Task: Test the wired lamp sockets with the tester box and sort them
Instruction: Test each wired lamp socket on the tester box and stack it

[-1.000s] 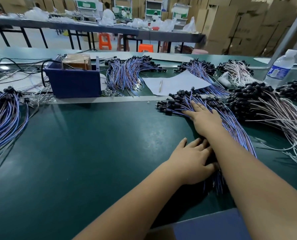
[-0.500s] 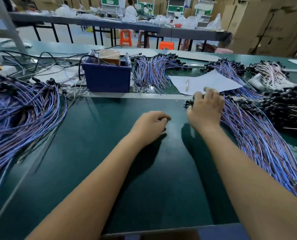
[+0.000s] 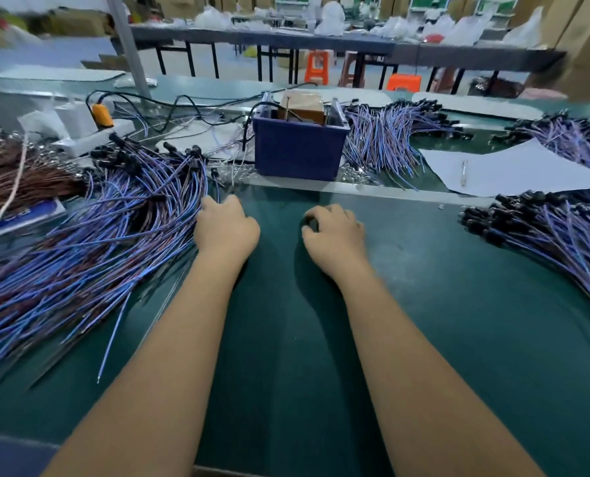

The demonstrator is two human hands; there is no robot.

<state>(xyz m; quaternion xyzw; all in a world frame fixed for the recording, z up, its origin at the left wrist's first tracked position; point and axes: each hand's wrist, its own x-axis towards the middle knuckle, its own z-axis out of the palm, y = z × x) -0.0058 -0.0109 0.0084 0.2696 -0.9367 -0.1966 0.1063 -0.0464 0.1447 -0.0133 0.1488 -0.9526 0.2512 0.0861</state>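
Nearest the viewer, both forearms reach out over the bare middle of the dark green worktop [image 3: 441, 321], which gives open room between the piles. The right hand [image 3: 335, 232] has its fingers curled round something small and dark – probably a black lamp socket, though it is mostly hidden. The left hand [image 3: 225, 228] rests curled at the edge of the big fan of blue-and-purple wired sockets [image 3: 90, 242]; whether it pinches a wire I cannot tell. Those wires run lengthwise toward the near left, sockets at the far end. A second heap of unsorted blue-wired black sockets [image 3: 541, 228] lies well to the right. Straight ahead, beyond both hands and across the worktop's metal edge strip, stands the dark blue plastic tester box [image 3: 298, 151] – about equally near to either hand.
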